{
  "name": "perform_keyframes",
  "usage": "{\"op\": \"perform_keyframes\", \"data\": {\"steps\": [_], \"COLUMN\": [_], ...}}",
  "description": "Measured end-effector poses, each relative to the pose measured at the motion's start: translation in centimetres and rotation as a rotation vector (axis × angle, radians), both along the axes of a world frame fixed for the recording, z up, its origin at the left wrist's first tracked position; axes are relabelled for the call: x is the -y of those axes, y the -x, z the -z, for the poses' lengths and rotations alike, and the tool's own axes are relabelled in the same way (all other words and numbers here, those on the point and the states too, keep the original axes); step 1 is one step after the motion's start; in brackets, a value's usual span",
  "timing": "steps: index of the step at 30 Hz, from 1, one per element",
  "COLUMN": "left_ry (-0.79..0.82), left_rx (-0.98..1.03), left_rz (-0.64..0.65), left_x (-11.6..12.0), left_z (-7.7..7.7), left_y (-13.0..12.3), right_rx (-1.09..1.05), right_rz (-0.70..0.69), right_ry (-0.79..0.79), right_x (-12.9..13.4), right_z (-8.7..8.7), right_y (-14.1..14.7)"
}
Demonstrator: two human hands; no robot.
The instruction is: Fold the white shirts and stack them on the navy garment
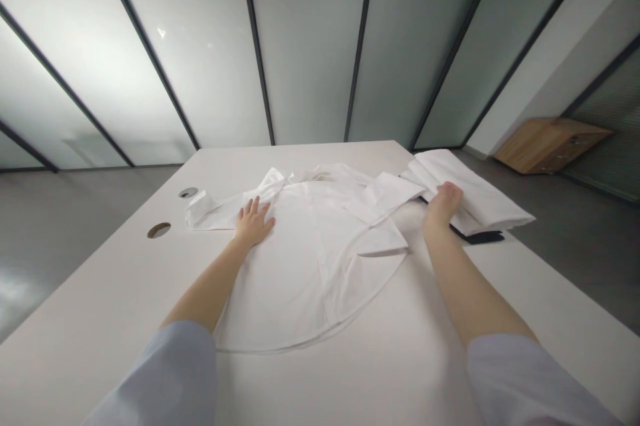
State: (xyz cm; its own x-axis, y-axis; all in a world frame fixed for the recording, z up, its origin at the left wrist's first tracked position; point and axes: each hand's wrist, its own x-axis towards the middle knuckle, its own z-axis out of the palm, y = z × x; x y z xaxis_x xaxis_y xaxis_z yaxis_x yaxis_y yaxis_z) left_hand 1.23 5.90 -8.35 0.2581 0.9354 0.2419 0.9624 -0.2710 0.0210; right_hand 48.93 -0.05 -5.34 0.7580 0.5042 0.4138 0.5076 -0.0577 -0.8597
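A white shirt (295,266) lies spread on the white table, its collar toward the far edge and its curved hem toward me. My left hand (254,222) rests flat on the shirt's upper left part, fingers spread. My right hand (447,201) is closed at a folded white cloth (483,196) on the right; its fingertips are hard to make out. One sleeve (395,191) of the shirt reaches toward that cloth. Beneath the cloth, a dark flat item (483,238) shows at its near edge.
The white table (125,306) has two round holes on the left, one lined in brown (159,231) and one in grey (189,193). Frosted glass panels stand beyond the far edge. A wooden cabinet (545,145) is on the floor at the right.
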Motion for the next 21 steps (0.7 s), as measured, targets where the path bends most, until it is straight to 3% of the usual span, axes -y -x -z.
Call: {"op": "perform_keyframes", "data": {"steps": [1,2,6,8,13,17,21], "left_ry": [-0.045,-0.071,0.018,0.044,0.077,0.088,0.04], "left_rx": [0.0,0.0,0.005,0.01,-0.023,-0.065,-0.107], "left_rz": [0.049,0.102,0.227,0.193,0.1,0.053,0.078], "left_x": [0.0,-0.1,-0.2,-0.3,-0.8,-1.2,-0.3], "left_z": [0.0,0.0,0.2,0.3,0.4,-0.5,-1.3], "left_y": [0.1,0.2,0.5,0.6,0.9,0.3,-2.2], "right_rx": [0.112,0.225,0.606,0.768,0.927,0.885,0.853], "right_rz": [0.064,0.004,-0.612,-0.782,-0.782,-0.729,-0.676], "right_ry": [-0.006,0.025,0.397,0.582,0.76,0.88,0.915], "right_x": [0.1,0.2,0.5,0.7,0.9,0.0,-1.8], "right_z": [-0.3,-0.5,-0.3,0.7,2.9,2.6,2.4], "right_y": [1.4,3.1,9.9,11.9,11.4,9.7,10.0]}}
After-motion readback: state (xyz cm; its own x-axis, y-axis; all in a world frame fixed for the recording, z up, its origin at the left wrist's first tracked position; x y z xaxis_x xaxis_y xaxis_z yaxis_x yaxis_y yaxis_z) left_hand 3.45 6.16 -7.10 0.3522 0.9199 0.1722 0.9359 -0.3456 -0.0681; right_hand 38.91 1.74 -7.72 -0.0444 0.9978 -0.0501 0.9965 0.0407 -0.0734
